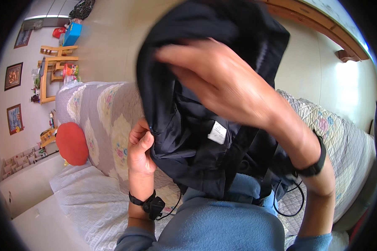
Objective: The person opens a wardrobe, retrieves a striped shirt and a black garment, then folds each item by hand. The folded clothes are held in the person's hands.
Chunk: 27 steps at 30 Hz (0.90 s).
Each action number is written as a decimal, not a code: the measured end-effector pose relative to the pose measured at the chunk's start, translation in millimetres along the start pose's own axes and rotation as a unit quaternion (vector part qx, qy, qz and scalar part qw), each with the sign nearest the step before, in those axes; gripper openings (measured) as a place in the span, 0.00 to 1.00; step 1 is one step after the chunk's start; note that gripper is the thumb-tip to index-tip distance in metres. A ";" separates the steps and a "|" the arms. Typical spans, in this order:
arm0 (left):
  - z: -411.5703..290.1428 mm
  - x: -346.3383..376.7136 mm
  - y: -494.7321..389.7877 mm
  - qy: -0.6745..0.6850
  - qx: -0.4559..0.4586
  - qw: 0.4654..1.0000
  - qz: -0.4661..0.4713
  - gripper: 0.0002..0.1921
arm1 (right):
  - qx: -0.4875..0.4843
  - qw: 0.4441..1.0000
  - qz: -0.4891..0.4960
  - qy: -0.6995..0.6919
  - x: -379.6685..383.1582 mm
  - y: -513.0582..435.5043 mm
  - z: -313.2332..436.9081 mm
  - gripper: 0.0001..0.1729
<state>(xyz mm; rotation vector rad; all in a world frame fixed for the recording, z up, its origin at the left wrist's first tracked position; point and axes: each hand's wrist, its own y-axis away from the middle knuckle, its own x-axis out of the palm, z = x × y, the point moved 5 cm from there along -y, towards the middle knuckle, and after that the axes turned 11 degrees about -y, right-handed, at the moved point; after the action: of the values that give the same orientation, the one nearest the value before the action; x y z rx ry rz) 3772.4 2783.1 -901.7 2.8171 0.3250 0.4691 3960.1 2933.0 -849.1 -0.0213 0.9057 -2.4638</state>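
A black cloth garment (188, 157) is held up over my lap, its opening turned towards me so the dark lining shows. Sewn inside is a white fabric label (218, 133) with small writing. My left hand (141, 147) pinches the garment's left edge between thumb and fingers. Across the opening reaches my right hand (220, 78), blurred, with its fingertips against the upper left part of the cloth; whether they grip it is unclear. Both wrists wear black straps, and the left one carries a small black device (154, 207).
I sit on a sofa with a quilted floral cover (113, 125). A red cushion (71, 143) lies at its left end. Near my right side hangs a black cord loop (289, 200). Wooden furniture (317, 23) stands beyond the tiled floor, and wooden chairs (59, 59) at far left.
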 end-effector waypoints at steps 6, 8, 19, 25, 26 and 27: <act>15.8 -21.5 2.2 0.071 -0.030 0.997 -0.023 0.22 | 0.147 0.961 0.131 -0.193 66.1 -74.0 -65.1 0.14; 18.4 -26.9 4.0 0.104 -0.032 0.994 -0.022 0.23 | 0.190 0.947 0.139 -0.220 82.3 -69.8 -84.6 0.15; 11.4 -24.8 6.3 0.049 0.014 0.993 -0.102 0.16 | 0.307 0.922 0.070 -0.225 46.6 2.1 -73.6 0.11; 15.2 9.1 3.2 0.058 -0.016 0.996 -0.067 0.12 | 0.281 0.920 0.158 -0.224 42.0 46.9 -17.1 0.37; 15.1 13.5 2.3 0.041 -0.010 0.998 -0.057 0.12 | 0.316 0.898 0.165 -0.259 47.6 53.1 -18.5 0.35; 15.0 15.6 2.0 0.023 -0.005 0.999 -0.047 0.12 | 0.272 0.920 0.155 -0.236 49.0 52.8 -17.0 0.31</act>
<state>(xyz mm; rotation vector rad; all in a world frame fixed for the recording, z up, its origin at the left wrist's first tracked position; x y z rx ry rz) 3792.3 2781.9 -910.3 2.7709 0.4606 0.5130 3938.5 2886.1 -902.1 -0.2472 0.0025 -2.1802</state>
